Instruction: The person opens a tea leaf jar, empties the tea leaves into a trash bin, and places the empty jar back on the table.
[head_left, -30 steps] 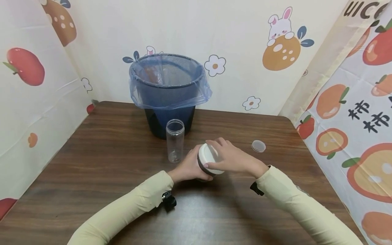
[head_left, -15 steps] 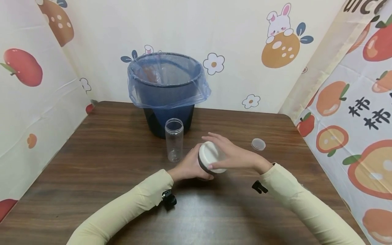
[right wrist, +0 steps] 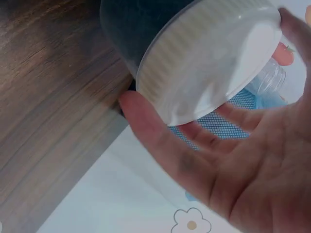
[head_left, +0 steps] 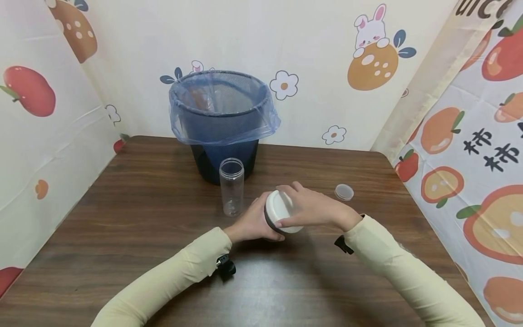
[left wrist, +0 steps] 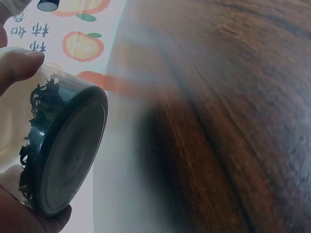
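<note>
A clear jar (left wrist: 63, 160) with dark dried leaves inside is held tilted just above the wooden table (head_left: 143, 218). My left hand (head_left: 255, 223) grips its body from the left; a thumb and fingertip show at its wall in the left wrist view. The jar's white ribbed lid (head_left: 279, 210) faces up and toward me. My right hand (head_left: 304, 210) is cupped over the lid (right wrist: 214, 53), thumb on the ribbed rim and fingers curled round its far side.
An empty clear plastic bottle (head_left: 231, 186) stands uncapped just left of the jar. Behind it is a black mesh bin (head_left: 222, 122) lined with a blue bag. A small clear cap (head_left: 344, 192) lies on the table to the right. Printed cloth walls surround the table.
My right hand has shifted round the lid, its fingers spreading and then closing on it again. The jar and my left hand have stayed almost in place.
</note>
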